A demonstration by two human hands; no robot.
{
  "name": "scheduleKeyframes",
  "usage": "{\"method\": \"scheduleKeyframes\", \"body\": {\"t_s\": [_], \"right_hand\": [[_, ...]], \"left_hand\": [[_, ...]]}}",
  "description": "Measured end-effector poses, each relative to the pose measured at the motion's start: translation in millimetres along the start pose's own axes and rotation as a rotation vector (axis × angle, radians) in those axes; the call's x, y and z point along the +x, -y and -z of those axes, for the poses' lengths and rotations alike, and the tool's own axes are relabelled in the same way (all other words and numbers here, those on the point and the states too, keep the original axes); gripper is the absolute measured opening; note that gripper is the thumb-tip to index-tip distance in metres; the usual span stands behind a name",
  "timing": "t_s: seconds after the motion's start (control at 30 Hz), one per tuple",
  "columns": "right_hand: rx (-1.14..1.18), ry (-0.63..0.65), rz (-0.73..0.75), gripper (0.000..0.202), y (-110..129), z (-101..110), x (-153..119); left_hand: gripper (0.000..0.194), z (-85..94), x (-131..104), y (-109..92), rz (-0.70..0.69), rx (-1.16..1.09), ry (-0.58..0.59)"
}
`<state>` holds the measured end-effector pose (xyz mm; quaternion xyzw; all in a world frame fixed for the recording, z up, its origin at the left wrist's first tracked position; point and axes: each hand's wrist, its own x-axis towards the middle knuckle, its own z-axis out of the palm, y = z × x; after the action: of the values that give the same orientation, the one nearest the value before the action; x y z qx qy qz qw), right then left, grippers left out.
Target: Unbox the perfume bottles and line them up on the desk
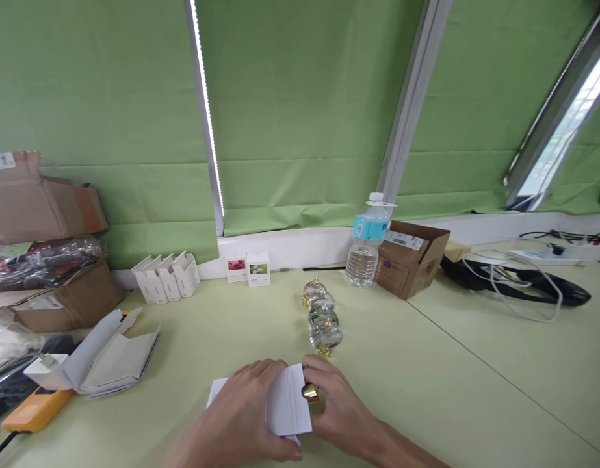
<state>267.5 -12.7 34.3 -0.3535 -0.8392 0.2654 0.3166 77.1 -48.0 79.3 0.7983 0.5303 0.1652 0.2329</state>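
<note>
Near the front of the table, my left hand is wrapped around a small white cardboard box. One flap of the box stands up toward the right. My right hand is closed beside that flap, its fingers curled around a shiny gold cap-like piece. The palm hides whatever else belongs to this piece. Beyond my hands, several clear glass bottles with gold parts lie in a row on the table.
At the back stand open white boxes, two small picture boxes, a water bottle and a brown carton. Notebooks, an orange device and stacked cartons occupy the left. Cables lie right.
</note>
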Motion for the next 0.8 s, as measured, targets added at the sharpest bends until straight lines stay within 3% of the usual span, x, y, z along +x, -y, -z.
{"method": "scheduleKeyframes", "body": {"t_s": [0.5,0.8], "right_hand": [[-0.022,-0.089,-0.018,0.014,-11,0,1],[-0.02,-0.101,-0.042,0.008,-9,12,2]], "left_hand": [[0.065,11.6,1,13,0.02,0.042,0.023],[0.068,14.4,-2,37,0.032,0.055,-0.001]]}}
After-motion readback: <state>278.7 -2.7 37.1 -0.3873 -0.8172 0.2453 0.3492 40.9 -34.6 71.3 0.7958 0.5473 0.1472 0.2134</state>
